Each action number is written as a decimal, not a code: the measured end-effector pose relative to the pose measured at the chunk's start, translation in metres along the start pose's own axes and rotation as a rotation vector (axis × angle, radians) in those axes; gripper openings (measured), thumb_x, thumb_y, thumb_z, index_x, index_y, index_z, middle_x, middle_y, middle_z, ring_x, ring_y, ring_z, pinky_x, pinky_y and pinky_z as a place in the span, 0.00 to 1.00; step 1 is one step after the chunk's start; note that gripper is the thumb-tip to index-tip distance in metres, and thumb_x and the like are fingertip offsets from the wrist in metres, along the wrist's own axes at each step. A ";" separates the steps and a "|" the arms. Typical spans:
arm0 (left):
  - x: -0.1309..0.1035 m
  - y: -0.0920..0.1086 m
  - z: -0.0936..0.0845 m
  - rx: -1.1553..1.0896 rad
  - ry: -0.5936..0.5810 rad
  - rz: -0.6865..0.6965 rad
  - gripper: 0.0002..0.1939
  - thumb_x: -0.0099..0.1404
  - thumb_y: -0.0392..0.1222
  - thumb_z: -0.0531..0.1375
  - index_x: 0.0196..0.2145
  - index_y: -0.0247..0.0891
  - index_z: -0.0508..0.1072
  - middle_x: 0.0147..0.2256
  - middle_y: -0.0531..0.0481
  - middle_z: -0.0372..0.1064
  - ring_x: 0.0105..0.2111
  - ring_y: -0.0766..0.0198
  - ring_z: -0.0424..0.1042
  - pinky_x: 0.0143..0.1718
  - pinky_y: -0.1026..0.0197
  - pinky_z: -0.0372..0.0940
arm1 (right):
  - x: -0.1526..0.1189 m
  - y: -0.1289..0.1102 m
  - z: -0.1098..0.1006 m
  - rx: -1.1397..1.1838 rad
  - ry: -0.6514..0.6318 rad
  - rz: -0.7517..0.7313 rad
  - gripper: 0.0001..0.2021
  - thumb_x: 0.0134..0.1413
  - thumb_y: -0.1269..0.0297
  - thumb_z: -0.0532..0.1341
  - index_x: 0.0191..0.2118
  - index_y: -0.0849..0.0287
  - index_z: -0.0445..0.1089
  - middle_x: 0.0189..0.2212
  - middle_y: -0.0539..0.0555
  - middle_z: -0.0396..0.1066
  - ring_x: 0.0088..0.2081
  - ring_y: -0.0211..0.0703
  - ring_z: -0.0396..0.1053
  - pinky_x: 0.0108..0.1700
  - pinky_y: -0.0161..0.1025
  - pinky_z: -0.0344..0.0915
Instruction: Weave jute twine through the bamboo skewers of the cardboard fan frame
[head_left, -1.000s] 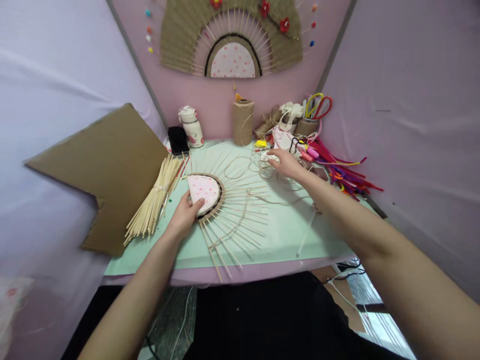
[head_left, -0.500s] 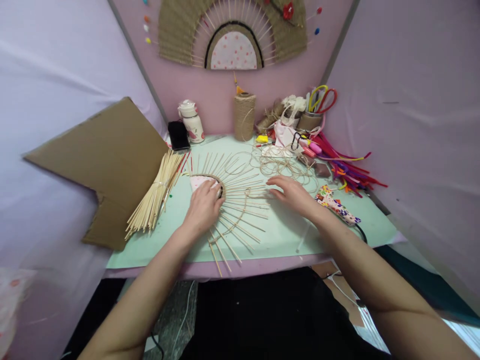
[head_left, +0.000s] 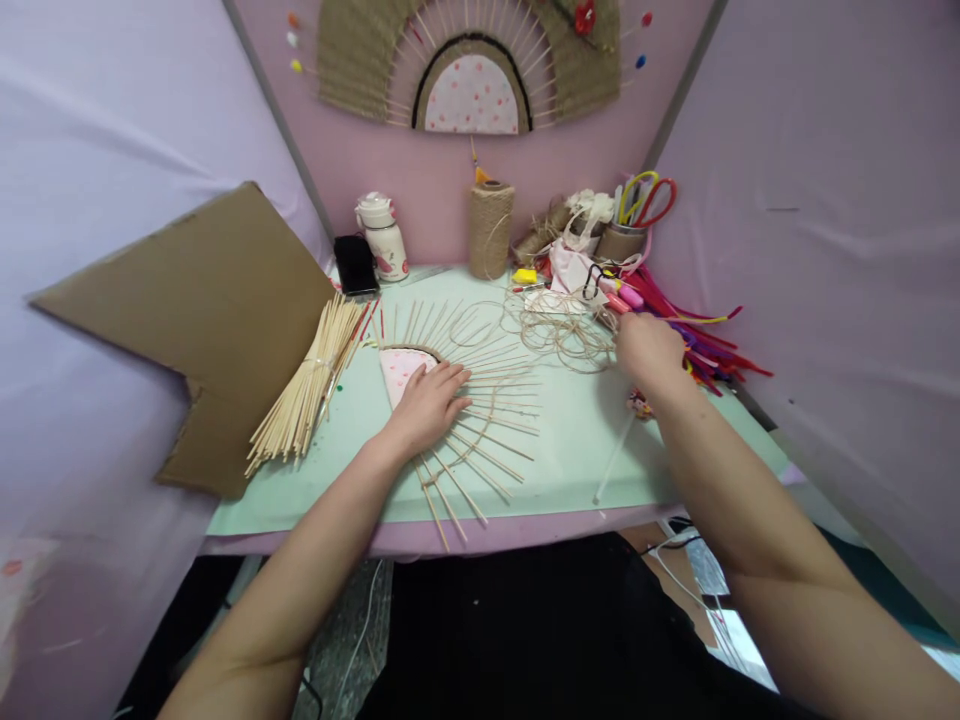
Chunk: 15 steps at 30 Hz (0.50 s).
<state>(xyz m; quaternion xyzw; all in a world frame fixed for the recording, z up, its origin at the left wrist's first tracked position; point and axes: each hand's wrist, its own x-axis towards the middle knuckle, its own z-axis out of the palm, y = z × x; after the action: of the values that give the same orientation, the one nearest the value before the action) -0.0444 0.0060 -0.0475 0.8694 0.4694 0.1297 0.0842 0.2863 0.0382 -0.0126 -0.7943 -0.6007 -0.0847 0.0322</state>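
On the table lies a half-round fan frame of thin wooden sticks, spread out from a pink-dotted half-circle base. A strand of twine curves across the sticks. My left hand rests flat on the base and the inner ends of the sticks, fingers stretched out. My right hand is at the right of the table, by the pile of coloured pipe cleaners. Its fingers point away and are hidden behind the back of the hand. Just below it shows a bit of a flower-patterned glue gun, mostly covered by the forearm.
Loose twine lies tangled beyond the fan. A stick bundle and cardboard are at left. Along the back stand a bottle, a twine spool and a scissors holder. A clear stick lies at front right.
My right hand has left the stick ends and moved right and away from me, over the glue gun area. My left hand has shifted slightly right, its fingers now flatter.
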 end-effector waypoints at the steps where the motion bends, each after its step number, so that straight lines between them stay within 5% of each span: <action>1: 0.000 0.001 0.000 0.004 0.007 0.019 0.23 0.71 0.46 0.48 0.60 0.39 0.64 0.62 0.41 0.60 0.64 0.53 0.54 0.64 0.40 0.42 | 0.000 0.002 0.000 0.016 0.012 -0.038 0.16 0.54 0.74 0.54 0.47 0.70 0.71 0.40 0.74 0.73 0.42 0.62 0.73 0.38 0.48 0.65; 7: 0.000 0.005 0.002 0.025 0.043 0.227 0.22 0.66 0.32 0.49 0.54 0.44 0.71 0.55 0.44 0.68 0.57 0.55 0.61 0.58 0.43 0.48 | -0.039 -0.023 0.005 0.229 0.140 -0.393 0.10 0.56 0.67 0.58 0.42 0.61 0.74 0.38 0.65 0.74 0.41 0.57 0.71 0.41 0.48 0.65; 11: 0.001 0.007 0.003 0.066 0.031 0.279 0.23 0.66 0.31 0.50 0.53 0.45 0.72 0.52 0.44 0.69 0.55 0.53 0.60 0.53 0.46 0.51 | -0.075 -0.054 0.004 0.465 0.069 -0.597 0.10 0.60 0.68 0.55 0.41 0.57 0.74 0.40 0.59 0.75 0.43 0.52 0.69 0.46 0.47 0.63; 15: 0.002 0.009 0.004 0.104 -0.019 0.301 0.22 0.66 0.31 0.50 0.53 0.46 0.72 0.52 0.45 0.69 0.54 0.52 0.59 0.51 0.47 0.52 | -0.094 -0.069 0.007 0.504 0.001 -0.623 0.12 0.61 0.70 0.54 0.41 0.57 0.75 0.41 0.58 0.75 0.43 0.51 0.68 0.45 0.46 0.61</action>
<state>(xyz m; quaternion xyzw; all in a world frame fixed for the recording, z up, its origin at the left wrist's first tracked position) -0.0354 0.0028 -0.0486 0.9342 0.3393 0.1082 0.0231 0.1956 -0.0304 -0.0396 -0.5414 -0.8147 0.0593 0.1990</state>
